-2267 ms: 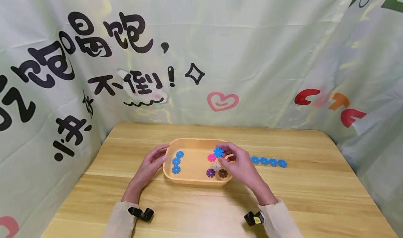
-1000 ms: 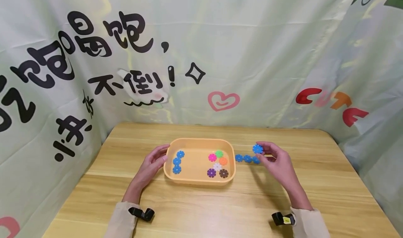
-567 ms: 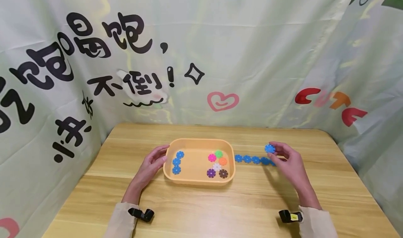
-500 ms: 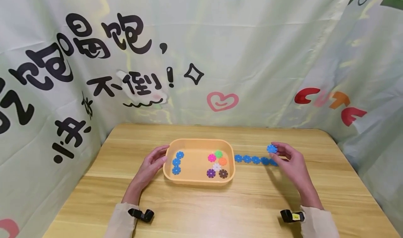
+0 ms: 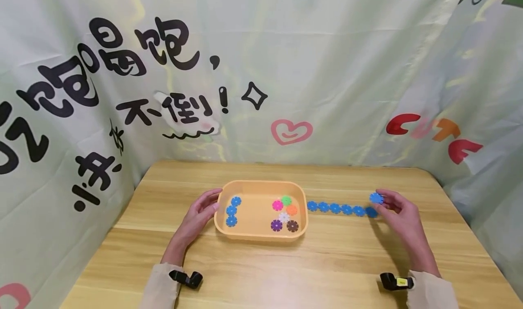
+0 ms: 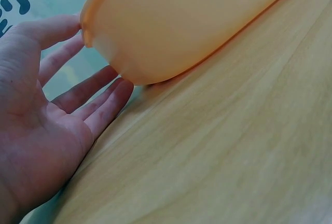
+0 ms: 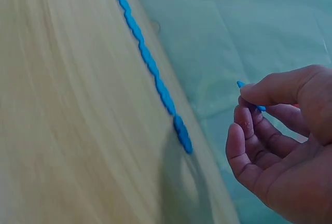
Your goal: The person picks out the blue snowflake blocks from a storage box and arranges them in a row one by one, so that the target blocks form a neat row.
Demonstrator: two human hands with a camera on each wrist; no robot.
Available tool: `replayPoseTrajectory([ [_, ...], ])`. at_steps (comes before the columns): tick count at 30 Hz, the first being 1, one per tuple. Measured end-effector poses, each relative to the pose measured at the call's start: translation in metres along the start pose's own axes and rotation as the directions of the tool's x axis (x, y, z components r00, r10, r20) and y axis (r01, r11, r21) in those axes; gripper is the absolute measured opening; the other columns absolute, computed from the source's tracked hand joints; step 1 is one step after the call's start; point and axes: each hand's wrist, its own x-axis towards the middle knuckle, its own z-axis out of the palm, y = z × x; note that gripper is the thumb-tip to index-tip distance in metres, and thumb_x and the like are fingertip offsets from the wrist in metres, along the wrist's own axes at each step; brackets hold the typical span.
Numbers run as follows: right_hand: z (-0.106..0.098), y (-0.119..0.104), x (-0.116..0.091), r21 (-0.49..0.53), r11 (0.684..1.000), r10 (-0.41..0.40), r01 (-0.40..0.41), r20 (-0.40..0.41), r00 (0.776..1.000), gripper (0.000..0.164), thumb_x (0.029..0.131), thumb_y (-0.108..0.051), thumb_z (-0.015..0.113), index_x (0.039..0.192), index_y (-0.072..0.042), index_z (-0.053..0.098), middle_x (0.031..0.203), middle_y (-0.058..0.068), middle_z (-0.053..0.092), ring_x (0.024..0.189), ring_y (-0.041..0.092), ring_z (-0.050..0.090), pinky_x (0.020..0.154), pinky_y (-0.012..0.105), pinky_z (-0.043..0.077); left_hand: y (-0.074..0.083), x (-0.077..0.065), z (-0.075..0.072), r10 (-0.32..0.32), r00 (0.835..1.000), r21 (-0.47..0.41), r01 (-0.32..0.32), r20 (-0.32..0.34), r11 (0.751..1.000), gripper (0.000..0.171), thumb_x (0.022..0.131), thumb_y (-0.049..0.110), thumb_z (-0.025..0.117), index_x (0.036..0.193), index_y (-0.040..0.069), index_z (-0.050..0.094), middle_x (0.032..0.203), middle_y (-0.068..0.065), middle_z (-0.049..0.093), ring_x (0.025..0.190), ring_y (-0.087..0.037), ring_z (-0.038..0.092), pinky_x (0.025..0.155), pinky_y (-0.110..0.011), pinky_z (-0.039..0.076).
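My right hand [image 5: 402,216] pinches a blue snowflake disc [image 5: 376,198] between thumb and fingertips. The disc is held above the table near the right end of a row of blue snowflake discs [image 5: 335,208]. In the right wrist view the held disc [image 7: 241,84] shows only as a thin edge, apart from the row. My left hand [image 5: 200,216] touches the left end of an orange tray [image 5: 261,237]. In the left wrist view its fairly straight fingers [image 6: 78,92] rest against the tray's outer wall. Inside the tray, three blue discs [image 5: 231,210] lie at the left.
Single discs lie at the tray's right side, among them green [image 5: 286,200], pink [image 5: 278,205], orange [image 5: 291,210], white [image 5: 283,217], purple [image 5: 276,226] and brown [image 5: 292,226]. The wooden table [image 5: 261,272] meets a printed curtain [image 5: 335,72] behind.
My right hand has carried the blue disc from above the tray's right side rightward along the row to its far end. The left hand has stayed at the tray.
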Motion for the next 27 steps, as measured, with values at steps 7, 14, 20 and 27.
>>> replayPoseTrajectory([
  [7,-0.008,0.016,0.000,-0.067,0.996,0.055,-0.056,-0.012,0.998,0.047,0.099,-0.022,0.069,0.136,0.004,0.058,0.108,0.004,0.063,0.087,-0.005,0.053,0.068,0.012,0.051,0.000,0.002,0.000,0.019,1.000,-0.016,-0.019,0.016,1.000,0.046,0.104,0.016,0.060,0.147,0.008,0.050,0.148,-0.021,0.048,0.134,-0.038,0.049,0.098,-0.037,0.052],
  [14,-0.011,0.030,0.001,-0.149,0.988,0.045,-0.046,-0.013,0.999,0.040,0.097,-0.012,0.071,0.128,0.011,0.062,0.101,0.018,0.067,0.077,-0.004,0.052,0.061,0.013,0.049,-0.001,0.000,-0.001,0.008,1.000,-0.010,-0.008,-0.001,1.000,0.045,0.103,0.016,0.060,0.147,0.009,0.050,0.147,-0.019,0.049,0.133,-0.036,0.050,0.099,-0.037,0.052],
  [20,-0.011,0.037,-0.001,-0.199,0.979,0.055,-0.050,0.018,0.998,0.039,0.095,-0.012,0.071,0.126,0.011,0.063,0.099,0.017,0.068,0.076,-0.001,0.052,0.060,0.016,0.048,0.000,-0.002,-0.001,-0.001,1.000,-0.008,0.001,-0.002,1.000,0.047,0.103,0.017,0.061,0.147,0.009,0.050,0.147,-0.020,0.049,0.133,-0.037,0.050,0.099,-0.037,0.052],
  [27,-0.012,0.033,-0.002,-0.252,0.966,0.076,-0.064,0.039,0.996,0.039,0.095,-0.013,0.072,0.125,0.010,0.063,0.097,0.015,0.067,0.077,0.006,0.053,0.060,0.018,0.047,0.000,0.000,-0.001,0.010,1.000,-0.007,-0.009,0.007,1.000,0.046,0.103,0.016,0.060,0.148,0.009,0.049,0.148,-0.019,0.048,0.134,-0.037,0.049,0.099,-0.037,0.052],
])
